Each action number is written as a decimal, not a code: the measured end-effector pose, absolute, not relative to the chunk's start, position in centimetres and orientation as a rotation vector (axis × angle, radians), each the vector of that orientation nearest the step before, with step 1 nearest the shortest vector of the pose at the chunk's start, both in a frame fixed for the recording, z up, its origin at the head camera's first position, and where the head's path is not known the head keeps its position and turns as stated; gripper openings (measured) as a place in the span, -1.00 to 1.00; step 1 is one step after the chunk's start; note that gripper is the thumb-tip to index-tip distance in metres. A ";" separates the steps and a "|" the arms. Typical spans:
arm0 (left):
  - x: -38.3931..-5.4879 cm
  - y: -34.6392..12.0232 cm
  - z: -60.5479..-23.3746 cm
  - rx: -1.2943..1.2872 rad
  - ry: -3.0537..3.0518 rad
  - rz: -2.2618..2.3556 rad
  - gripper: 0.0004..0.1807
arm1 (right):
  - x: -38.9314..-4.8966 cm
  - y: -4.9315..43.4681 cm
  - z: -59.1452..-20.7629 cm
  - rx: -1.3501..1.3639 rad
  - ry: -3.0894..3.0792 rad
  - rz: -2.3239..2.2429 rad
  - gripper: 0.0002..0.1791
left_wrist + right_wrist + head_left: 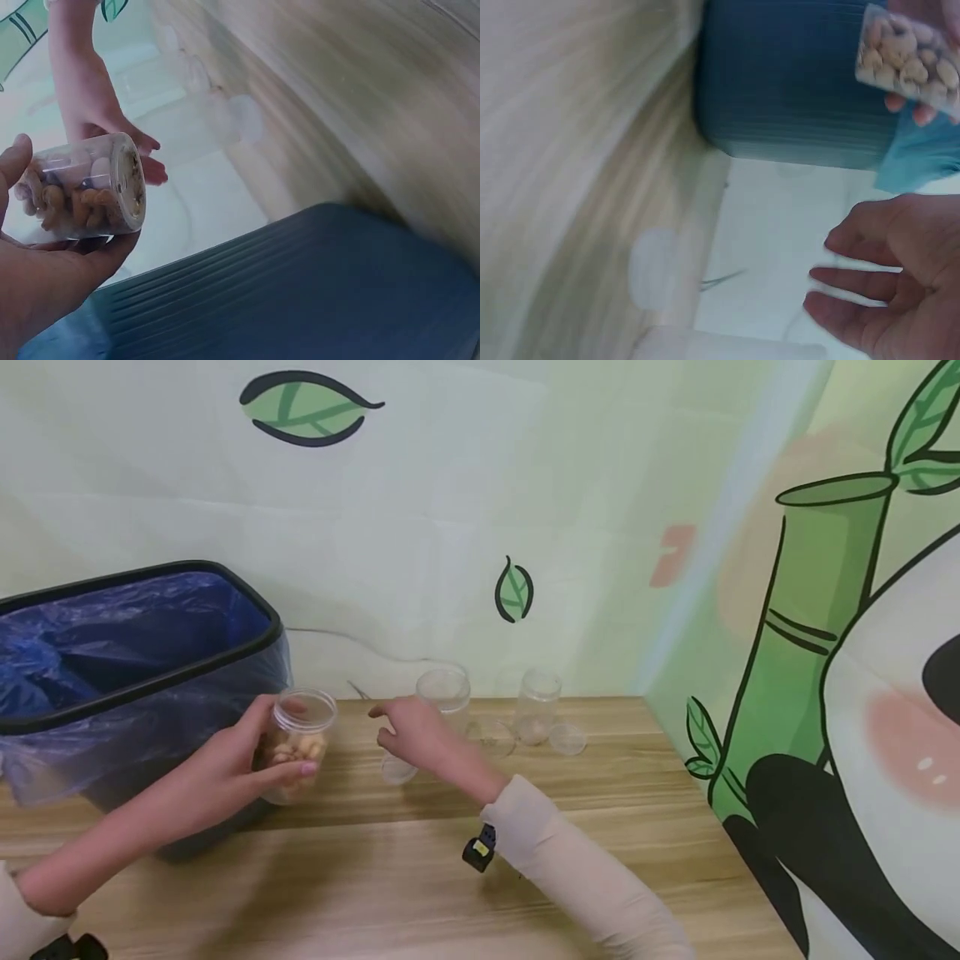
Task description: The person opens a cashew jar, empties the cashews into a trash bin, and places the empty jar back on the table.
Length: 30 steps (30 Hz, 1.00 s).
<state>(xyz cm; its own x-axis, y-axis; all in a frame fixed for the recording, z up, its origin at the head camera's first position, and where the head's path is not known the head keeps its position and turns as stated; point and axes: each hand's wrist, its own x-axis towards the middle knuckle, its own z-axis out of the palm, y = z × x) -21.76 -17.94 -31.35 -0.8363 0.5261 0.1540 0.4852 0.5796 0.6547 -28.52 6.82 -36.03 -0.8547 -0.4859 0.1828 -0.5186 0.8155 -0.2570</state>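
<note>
My left hand (pixel 247 756) grips a clear plastic jar (pixel 303 722) with its thumb and fingers curled round the side. Brown, peanut-like pieces (pixel 75 202) fill the lower part of that jar, and its threaded rim faces up without a lid. To the right, my right hand (pixel 420 735) hovers in the air with loosely bent fingers and nothing in them. Behind it a second clear jar (pixel 442 685) is partly hidden by the hand. Just below the fingers lies a clear round lid (pixel 397 769).
A dark bin (pixel 180 827) lined with a blue bag (pixel 217 681) stands at the left, close beside the held jar. Another clear jar (pixel 538 697) is near the back wall, with a round lid (pixel 567 739) beside it. A thin cord (pixel 360 643) runs along the wall.
</note>
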 end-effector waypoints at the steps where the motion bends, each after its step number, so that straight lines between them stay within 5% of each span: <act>1: -21.6 -18.1 -30.9 0.878 2.752 1.099 -0.32 | -28.6 6.8 -35.6 0.811 -2.868 0.494 -0.64; 21: -18.3 -20.7 -23.4 0.650 3.108 0.745 -0.18 | -28.4 3.7 -29.6 0.922 -2.590 1.233 -0.66; 30: -18.6 -21.4 -21.8 0.767 3.336 0.659 -0.12 | -28.6 3.4 -28.8 0.913 -2.627 1.291 -0.67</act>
